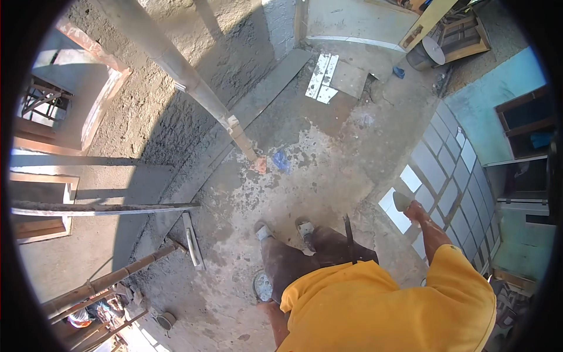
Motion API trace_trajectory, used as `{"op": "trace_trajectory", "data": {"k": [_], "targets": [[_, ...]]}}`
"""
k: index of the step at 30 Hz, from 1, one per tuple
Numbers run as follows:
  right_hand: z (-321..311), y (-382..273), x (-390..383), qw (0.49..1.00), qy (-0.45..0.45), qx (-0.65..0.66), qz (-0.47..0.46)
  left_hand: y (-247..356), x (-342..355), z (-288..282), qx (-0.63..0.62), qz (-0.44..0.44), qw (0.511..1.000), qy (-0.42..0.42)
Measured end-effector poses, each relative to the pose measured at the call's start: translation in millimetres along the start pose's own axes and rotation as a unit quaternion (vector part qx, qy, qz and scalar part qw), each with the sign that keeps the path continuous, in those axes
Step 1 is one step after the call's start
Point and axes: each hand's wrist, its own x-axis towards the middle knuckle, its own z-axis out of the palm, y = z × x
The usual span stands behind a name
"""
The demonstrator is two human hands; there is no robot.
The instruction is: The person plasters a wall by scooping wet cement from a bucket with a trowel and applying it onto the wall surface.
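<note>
In my right hand (415,212), fingers closed round its handle, is a trowel (402,201) with a pale greenish-grey blade. The blade lies over the edge of a bright white tile (394,210) on the low tiled wall at the right. My left forearm (277,325) hangs at my left side, beside a small round bucket (263,286) holding something grey and wet-looking. The fingers of that hand do not show, so whether it grips the bucket cannot be made out. My leg partly covers the bucket.
A slanting pole (193,82) stands on the floor ahead, with a blue scrap (281,161) by its foot. Farther off lie white tile strips (322,76) and a pail (425,54). Leftward are a horizontal pole (105,208), a bamboo pole (111,276) and a long metal float (191,240).
</note>
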Motion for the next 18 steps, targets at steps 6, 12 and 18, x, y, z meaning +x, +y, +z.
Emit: {"op": "trace_trajectory", "data": {"k": [6,12,18], "targets": [[-184,-118,96,0.99,0.079,0.052,-0.108,103,-35,3,-0.265,0.192,0.939,0.11],[-263,-116,176,0.97,0.137,0.109,-0.17,331,-71,-11,-0.71,-0.099,0.688,-0.117],[-304,57,177,0.974,0.126,-0.155,-0.11,518,-165,-45,-0.757,-0.104,0.627,-0.149]]}}
